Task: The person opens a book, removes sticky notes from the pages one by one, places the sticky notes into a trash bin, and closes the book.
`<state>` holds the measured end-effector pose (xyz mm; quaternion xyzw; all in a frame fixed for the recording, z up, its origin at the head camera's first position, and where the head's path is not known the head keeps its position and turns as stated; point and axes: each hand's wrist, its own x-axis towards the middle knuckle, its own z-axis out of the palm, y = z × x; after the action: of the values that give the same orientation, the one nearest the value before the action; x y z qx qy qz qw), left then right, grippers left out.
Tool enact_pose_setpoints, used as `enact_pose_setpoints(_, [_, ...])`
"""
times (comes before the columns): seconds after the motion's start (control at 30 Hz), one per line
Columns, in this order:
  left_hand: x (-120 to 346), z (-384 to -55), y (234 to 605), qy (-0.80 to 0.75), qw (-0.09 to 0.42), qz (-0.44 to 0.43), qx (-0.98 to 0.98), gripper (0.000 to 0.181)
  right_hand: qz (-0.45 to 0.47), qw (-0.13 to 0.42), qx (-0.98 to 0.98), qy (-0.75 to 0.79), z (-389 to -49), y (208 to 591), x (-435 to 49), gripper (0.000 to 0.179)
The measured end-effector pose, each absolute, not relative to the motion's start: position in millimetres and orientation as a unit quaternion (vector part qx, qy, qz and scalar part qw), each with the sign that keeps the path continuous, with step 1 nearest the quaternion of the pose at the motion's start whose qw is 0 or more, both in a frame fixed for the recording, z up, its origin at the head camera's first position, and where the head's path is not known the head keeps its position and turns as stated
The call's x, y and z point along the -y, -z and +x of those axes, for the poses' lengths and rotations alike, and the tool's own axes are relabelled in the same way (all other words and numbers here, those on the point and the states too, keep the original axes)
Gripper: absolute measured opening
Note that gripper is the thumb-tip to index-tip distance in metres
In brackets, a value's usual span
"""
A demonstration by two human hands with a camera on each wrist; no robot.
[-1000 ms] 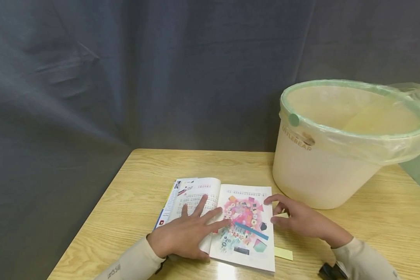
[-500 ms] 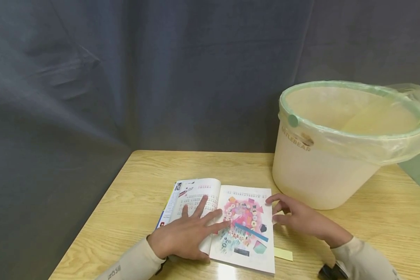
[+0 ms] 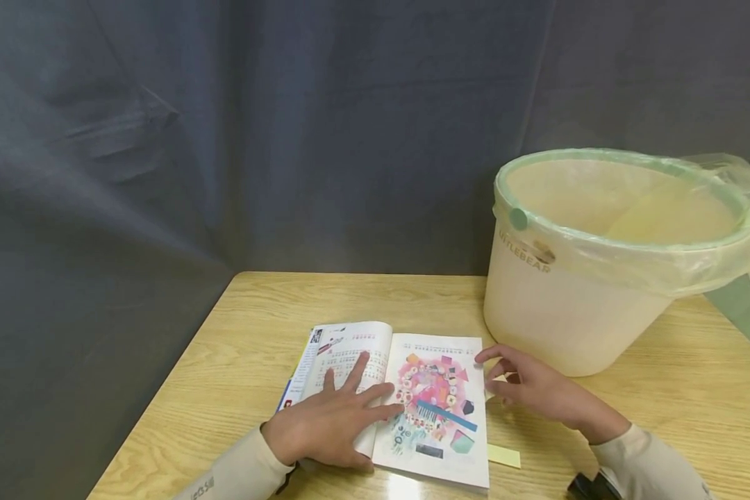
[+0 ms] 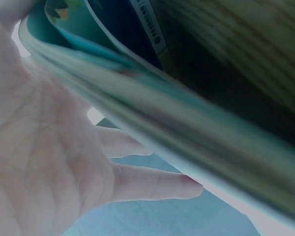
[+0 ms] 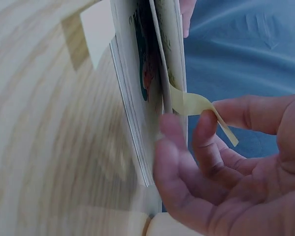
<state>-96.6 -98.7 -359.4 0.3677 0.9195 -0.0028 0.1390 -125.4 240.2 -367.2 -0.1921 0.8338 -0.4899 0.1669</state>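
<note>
The opened book (image 3: 434, 399) lies on the table (image 3: 244, 361). The left hand (image 3: 334, 422), with its fingers spread, rests on the pages, and the right hand (image 3: 537, 389), beside the book's right edge, pinches a yellow strip (image 5: 191, 103) sticking out from it.

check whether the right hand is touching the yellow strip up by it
Touching: the right wrist view shows the right hand pinching the yellow strip, whose free end sticks out past the pinch.
</note>
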Motion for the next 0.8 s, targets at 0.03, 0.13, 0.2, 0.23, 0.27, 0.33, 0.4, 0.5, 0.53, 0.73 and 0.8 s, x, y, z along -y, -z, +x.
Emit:
enact_pose_setpoints(0.03, [99,-97,359,0.003,0.140,0.368,-0.919,0.081,-0.190,0.172,-0.830,0.496,-125,367,-240,0.040])
enact_pose_setpoints(0.13, [99,-97,359,0.004,0.141,0.369,-0.919,0.080,-0.188,0.177,-0.823,0.507,-124,365,-240,0.042])
enact_pose_setpoints(0.2, [99,-97,359,0.006,0.138,0.370,-0.919,0.080,-0.186,0.175,-0.819,0.513,-124,364,-240,0.044])
enact_pose_setpoints(0.23, [99,-97,359,0.006,0.137,0.371,-0.919,0.080,-0.185,0.173,-0.818,0.517,-124,363,-240,0.045])
enact_pose_setpoints(0.27, [99,-97,359,0.006,0.135,0.370,-0.919,0.080,-0.185,0.170,-0.816,0.520,-124,362,-240,0.046])
enact_pose_setpoints(0.33, [99,-96,359,0.007,0.132,0.371,-0.919,0.081,-0.187,0.163,-0.811,0.529,-124,361,-240,0.047])
enact_pose_setpoints(0.4, [99,-96,360,0.007,0.129,0.370,-0.920,0.082,-0.189,0.155,-0.806,0.540,-124,361,-240,0.047])
enact_pose_setpoints(0.5, [99,-96,360,0.004,0.127,0.368,-0.921,0.085,-0.181,0.133,-0.803,0.551,-124,362,-238,0.046])
enact_pose_setpoints(0.53, [99,-95,360,0.002,0.127,0.367,-0.921,0.086,-0.174,0.126,-0.804,0.555,-124,363,-237,0.047])
enact_pose_setpoints(0.73, [99,-95,360,0.000,0.122,0.370,-0.921,0.088,-0.121,0.164,-0.763,0.613,-124,370,-232,0.072])
enact_pose_setpoints(0.8, [99,-95,360,0.002,0.122,0.372,-0.920,0.088,-0.113,0.188,-0.735,0.642,-125,371,-233,0.077])
